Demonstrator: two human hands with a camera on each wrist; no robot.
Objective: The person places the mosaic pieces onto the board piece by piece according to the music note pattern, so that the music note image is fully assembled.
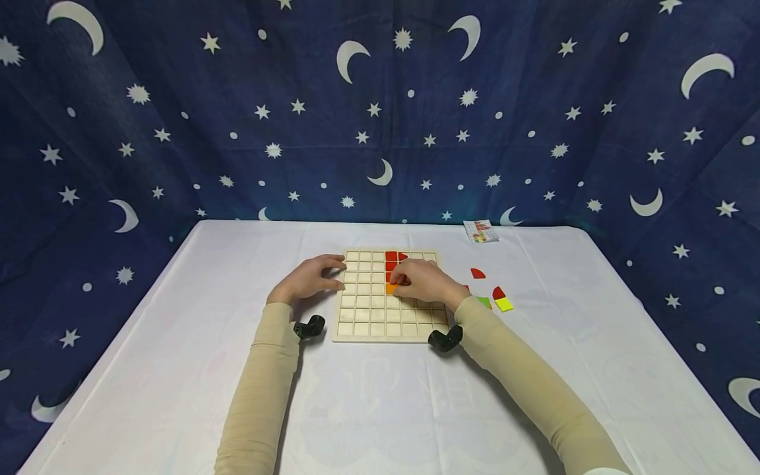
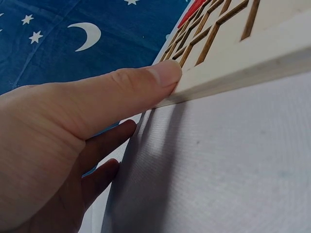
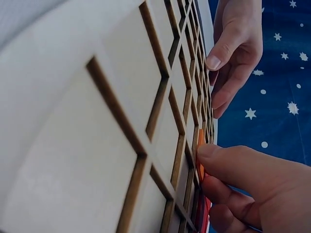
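A square wooden grid board [image 1: 361, 315] lies on the white table. Several red tiles [image 1: 390, 256] fill part of an upper column, with a red quarter-round piece [image 1: 403, 256] beside the top one. My right hand [image 1: 429, 282] reaches over the board, its thumb and curled fingers at an orange square tile [image 1: 390, 289] just below the red ones. From the right wrist, the thumb tip meets the orange tile's edge, while the far side is hidden. My left hand [image 1: 309, 277] rests along the board's left edge, thumb [image 2: 141, 82] touching the rim and fingers loosely bent.
Right of the board lie loose pieces: a red quarter-round [image 1: 477, 273], another red one [image 1: 499, 292], a yellow square [image 1: 504, 304] and a green piece [image 1: 485, 302] partly behind my right wrist. A printed pattern card [image 1: 481, 231] lies at the back. A starry curtain [image 1: 309, 165] surrounds the table.
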